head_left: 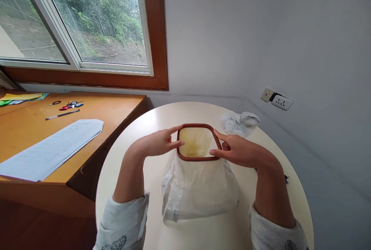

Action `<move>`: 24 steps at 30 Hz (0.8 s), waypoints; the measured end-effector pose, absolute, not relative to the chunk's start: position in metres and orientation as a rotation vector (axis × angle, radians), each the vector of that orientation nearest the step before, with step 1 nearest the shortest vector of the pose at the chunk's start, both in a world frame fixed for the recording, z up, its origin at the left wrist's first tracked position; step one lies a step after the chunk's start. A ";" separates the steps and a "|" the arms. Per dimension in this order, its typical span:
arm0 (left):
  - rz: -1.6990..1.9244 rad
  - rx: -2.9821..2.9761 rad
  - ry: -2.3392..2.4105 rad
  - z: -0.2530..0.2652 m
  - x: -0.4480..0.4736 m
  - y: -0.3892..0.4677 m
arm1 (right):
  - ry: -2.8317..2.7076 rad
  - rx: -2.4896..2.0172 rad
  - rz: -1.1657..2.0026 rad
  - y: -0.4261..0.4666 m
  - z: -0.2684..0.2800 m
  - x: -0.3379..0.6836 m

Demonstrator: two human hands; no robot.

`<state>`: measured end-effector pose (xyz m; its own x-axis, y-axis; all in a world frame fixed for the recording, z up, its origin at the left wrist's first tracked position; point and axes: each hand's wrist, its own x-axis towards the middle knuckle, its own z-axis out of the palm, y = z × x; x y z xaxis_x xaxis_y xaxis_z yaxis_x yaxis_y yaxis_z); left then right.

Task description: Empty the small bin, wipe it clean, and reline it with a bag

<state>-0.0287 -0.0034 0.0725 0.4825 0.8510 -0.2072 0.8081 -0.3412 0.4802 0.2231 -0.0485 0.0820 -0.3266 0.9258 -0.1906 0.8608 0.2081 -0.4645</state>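
A brown, rounded-square rim (198,159) tops what looks like a small bin on the round table, and its inside shows pale yellow. A translucent white plastic bag (203,192) hangs outside and below the rim, its lower end spread towards me, hiding the bin's body. My left hand (158,142) grips the rim's left side, thumb over the inner edge and fingers outside. On the opposite side my right hand (240,150) holds the rim the same way, thumb near its front right corner.
Crumpled white plastic bags (239,123) lie at the back right of the round table (156,116). A small dark thing (286,179) is partly hidden by my right forearm. Papers (55,149), a pen (62,114) and scissors (69,105) lie on the wooden desk. Walls stand behind and to the right.
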 end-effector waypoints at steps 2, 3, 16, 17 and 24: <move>0.110 2.201 1.338 0.072 -0.030 -0.003 | -2.337 -1.724 0.809 -0.050 0.084 0.224; 0.113 2.193 1.322 0.072 -0.030 -0.003 | -2.336 -1.716 0.833 -0.050 0.085 0.224; 0.042 2.110 1.133 0.081 -0.029 -0.009 | -2.358 -1.728 0.845 -0.051 0.086 0.223; 0.044 2.108 1.135 0.081 -0.029 -0.009 | -2.359 -1.729 0.844 -0.051 0.086 0.223; 0.053 2.090 1.143 0.080 -0.027 -0.010 | -2.335 -1.691 0.929 -0.050 0.086 0.224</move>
